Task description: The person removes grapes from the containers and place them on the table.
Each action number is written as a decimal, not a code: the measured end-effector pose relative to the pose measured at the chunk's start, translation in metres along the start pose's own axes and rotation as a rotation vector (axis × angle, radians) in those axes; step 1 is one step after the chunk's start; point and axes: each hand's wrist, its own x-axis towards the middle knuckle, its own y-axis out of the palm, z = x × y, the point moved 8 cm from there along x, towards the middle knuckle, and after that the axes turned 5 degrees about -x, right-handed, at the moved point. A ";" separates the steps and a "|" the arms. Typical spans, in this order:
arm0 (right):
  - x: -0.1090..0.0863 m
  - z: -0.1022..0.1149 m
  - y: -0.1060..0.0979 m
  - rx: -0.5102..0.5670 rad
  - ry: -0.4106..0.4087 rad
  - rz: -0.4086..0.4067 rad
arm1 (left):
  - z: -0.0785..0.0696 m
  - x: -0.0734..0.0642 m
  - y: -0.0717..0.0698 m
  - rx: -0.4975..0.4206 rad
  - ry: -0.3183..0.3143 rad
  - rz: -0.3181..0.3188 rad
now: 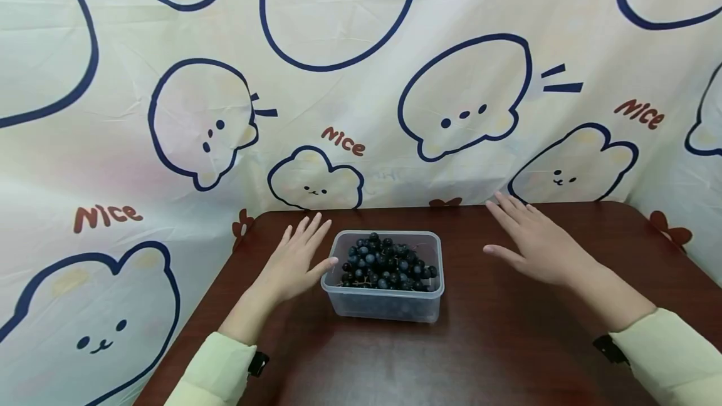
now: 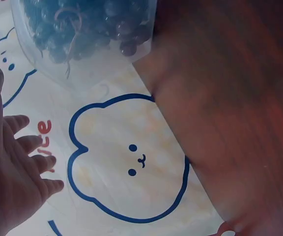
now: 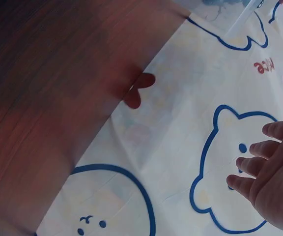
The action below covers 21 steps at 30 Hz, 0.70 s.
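Note:
A clear plastic container (image 1: 383, 307) full of dark grapes (image 1: 389, 262) stands on the table in the head view. Just left of it is my left hand (image 1: 293, 262), fingers spread and straight, with the thumb tip right at the container's left rim. My right hand (image 1: 536, 240) hovers well to the right, fingers extended and holding nothing. In the left wrist view, grapes (image 2: 102, 24) and a stem show through the container wall, apart from the left hand (image 2: 14, 167). The right wrist view shows the right hand (image 3: 274, 167) with only the container's corner (image 3: 225, 19) at the top.
The dark brown wooden table (image 1: 395, 368) extends around the container. Behind it and along its sides hangs a pale cloth (image 1: 350, 99) with blue-outlined cartoon bears and the word "Nice". A black band (image 1: 258, 363) is at the left wrist, another black piece (image 1: 611, 349) at the right.

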 end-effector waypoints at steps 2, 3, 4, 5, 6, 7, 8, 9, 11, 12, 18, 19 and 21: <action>0.001 0.005 -0.001 -0.001 -0.011 -0.006 | -0.003 -0.004 0.001 0.004 0.021 -0.005; 0.002 0.008 -0.001 0.000 -0.016 -0.007 | -0.004 -0.006 0.002 0.008 0.033 -0.009; 0.002 0.010 -0.001 0.000 -0.021 -0.009 | -0.005 -0.008 0.002 0.014 0.044 -0.011; 0.003 0.013 -0.001 0.000 -0.028 -0.011 | -0.007 -0.010 0.002 0.017 0.051 -0.010; 0.003 0.016 -0.002 0.001 -0.033 -0.014 | -0.008 -0.013 0.003 0.020 0.057 -0.008; 0.004 0.018 -0.002 -0.001 -0.039 -0.016 | -0.009 -0.015 0.003 0.022 0.066 -0.009; 0.004 0.021 -0.002 -0.002 -0.046 -0.017 | -0.010 -0.017 0.004 0.023 0.075 -0.011; 0.004 0.024 -0.002 -0.003 -0.053 -0.018 | -0.012 -0.020 0.004 0.027 0.083 -0.009; 0.005 0.029 -0.001 -0.005 -0.066 -0.022 | -0.015 -0.024 0.005 0.030 0.096 -0.012; 0.005 0.031 -0.001 -0.005 -0.072 -0.023 | -0.016 -0.026 0.006 0.032 0.101 -0.014; 0.010 0.050 0.002 0.012 -0.117 -0.018 | -0.023 -0.035 0.012 0.059 0.125 -0.026; 0.012 0.053 0.003 0.017 -0.125 -0.016 | -0.024 -0.036 0.013 0.064 0.127 -0.026; 0.015 0.059 0.004 0.025 -0.144 -0.021 | -0.026 -0.039 0.015 0.065 0.124 -0.022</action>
